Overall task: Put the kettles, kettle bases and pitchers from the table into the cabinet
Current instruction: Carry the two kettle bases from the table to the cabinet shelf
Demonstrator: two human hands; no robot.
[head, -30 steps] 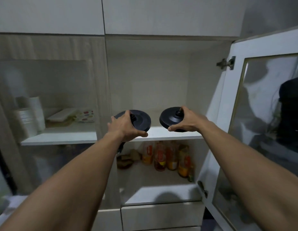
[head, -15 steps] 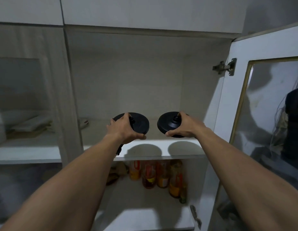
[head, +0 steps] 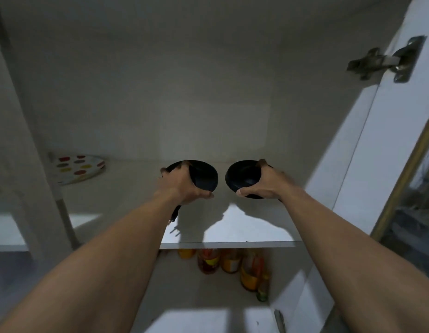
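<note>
- left hand (head: 182, 182): fingers curled over the far rim of the left kettle base (head: 205, 175), thumb under its near edge, firm grasp.
- right hand (head: 264, 182): same grip on the right kettle base (head: 242, 175), fingers over the top rim, thumb at the near bottom edge.
- both bases: black round discs, side by side with a narrow gap between them, not touching, tilted with their faces toward the camera.
- both sit inside the open cabinet (head: 160, 92), over the middle of the shelf (head: 232, 227) and toward its rear edge; cannot tell if they touch the board.
- cord (head: 175, 213): dark, with a plug end, hangs under the left wrist over the shelf.
- spotted plate (head: 80, 168): at the shelf's rear left corner, well apart from the bases.
- door (head: 367, 164): white, swung open on the right, metal hinge (head: 386, 61) near its top.
- bottles (head: 232, 260): orange-yellow cluster on the lower shelf (head: 196, 296), below the front edge of the upper one, toward the right side.
- both forearms reach in from the bottom corners.
</note>
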